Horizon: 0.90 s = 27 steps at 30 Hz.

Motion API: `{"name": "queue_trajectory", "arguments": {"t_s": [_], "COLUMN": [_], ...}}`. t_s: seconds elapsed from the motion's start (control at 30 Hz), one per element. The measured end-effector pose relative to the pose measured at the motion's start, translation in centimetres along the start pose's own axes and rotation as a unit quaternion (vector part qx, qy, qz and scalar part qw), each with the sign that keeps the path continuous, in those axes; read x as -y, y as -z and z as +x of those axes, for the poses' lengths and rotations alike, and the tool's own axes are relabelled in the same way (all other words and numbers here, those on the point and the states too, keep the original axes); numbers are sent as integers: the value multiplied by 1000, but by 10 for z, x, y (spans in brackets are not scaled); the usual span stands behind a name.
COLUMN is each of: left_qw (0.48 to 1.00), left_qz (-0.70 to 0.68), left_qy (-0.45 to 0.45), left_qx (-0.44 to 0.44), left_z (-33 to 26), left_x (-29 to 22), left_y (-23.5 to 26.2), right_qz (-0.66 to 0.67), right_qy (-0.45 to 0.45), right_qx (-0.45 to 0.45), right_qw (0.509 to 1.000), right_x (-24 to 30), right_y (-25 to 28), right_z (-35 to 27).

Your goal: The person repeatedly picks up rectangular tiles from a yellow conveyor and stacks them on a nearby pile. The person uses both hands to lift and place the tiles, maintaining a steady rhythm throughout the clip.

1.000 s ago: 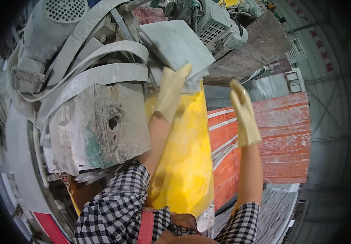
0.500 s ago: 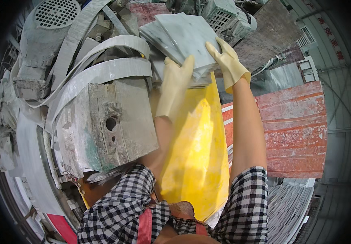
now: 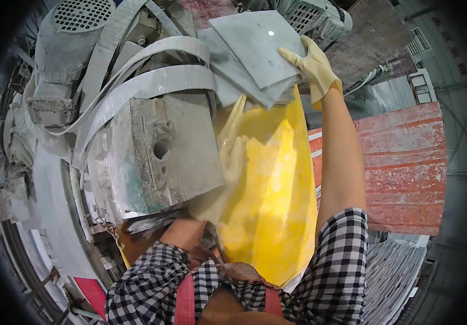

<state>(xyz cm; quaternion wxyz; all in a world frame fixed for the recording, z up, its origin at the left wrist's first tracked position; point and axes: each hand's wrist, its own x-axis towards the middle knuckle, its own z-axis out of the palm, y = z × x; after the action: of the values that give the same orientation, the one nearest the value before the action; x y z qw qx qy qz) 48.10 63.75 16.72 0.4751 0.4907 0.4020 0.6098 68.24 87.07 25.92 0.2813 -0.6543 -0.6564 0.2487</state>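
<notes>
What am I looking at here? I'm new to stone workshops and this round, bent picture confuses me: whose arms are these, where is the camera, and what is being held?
The camera sits on a worker's head and looks down, so the arms rising from the lower edge are that person's own. Its wide lens bends straight lines near the rim.

Both hands wear pale rubber gloves, above checked sleeves. The right hand grips the edge of a grey stone tile, the top one of a small stack of tiles. The left hand lies lower, partly behind the yellow apron that hangs down the person's front.

To the left is a dusty grey machine block with broad grey belts over it and a round vented motor cover. To the right stand reddish stone slabs.
</notes>
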Motion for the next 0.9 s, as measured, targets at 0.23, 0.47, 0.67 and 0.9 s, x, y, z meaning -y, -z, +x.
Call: {"name": "queue_trajectory", "arguments": {"t_s": [0.23,0.47,0.67,0.9], "left_qw": [928,940,939,979], "left_qz": [307,216,230,122], "left_qy": [-204,-221,-183,-153], "left_qx": [-48,-144,-181,61], "left_z": [15,39,63,-26], "left_x": [-8,7,24,-22], "left_y": [13,1,-5,12], "right_qz": [-49,-34,-112,-188], "right_qy": [4,-4,55,35], "right_qx": [9,22,-8,-49], "right_qw": [999,999,992,980], "right_x": [1,14,18,8], "right_y": [-3,-1,-2,-3], "right_z": [-1,-17,-33,-28]}}
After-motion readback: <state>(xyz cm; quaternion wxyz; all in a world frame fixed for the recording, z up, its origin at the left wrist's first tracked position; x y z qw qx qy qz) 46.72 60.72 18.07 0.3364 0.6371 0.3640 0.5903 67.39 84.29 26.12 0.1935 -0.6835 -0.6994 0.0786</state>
